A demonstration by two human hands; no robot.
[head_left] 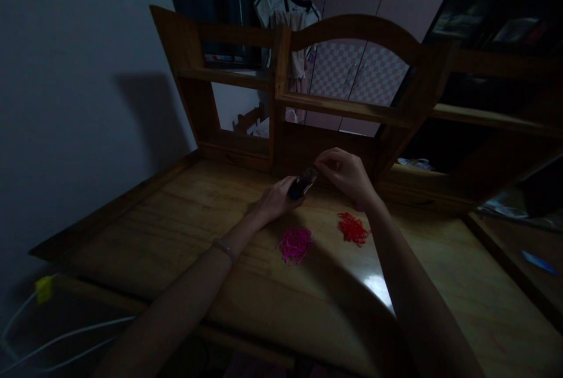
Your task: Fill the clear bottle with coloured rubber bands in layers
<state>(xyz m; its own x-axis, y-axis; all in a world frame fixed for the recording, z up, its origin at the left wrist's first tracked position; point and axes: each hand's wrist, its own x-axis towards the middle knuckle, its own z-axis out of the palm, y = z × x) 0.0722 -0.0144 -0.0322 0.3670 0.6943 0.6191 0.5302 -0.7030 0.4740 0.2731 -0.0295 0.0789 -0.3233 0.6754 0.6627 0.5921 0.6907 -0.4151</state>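
My left hand is wrapped round a small dark bottle, which tilts up and to the right above the desk. Its upper end looks clear and glassy. Just right of the bottle's mouth is my right hand, thumb and forefinger pinched together; whatever they may hold is too small and dim to make out. Below the hands lies a loose pile of thin pink strands or bands. A similar red pile lies to its right, beside my right forearm.
A wooden shelf unit rises along the back of the wooden desk. On the left is a pale wall. White cables and a yellow tag hang by the front left edge. A blue item lies far right.
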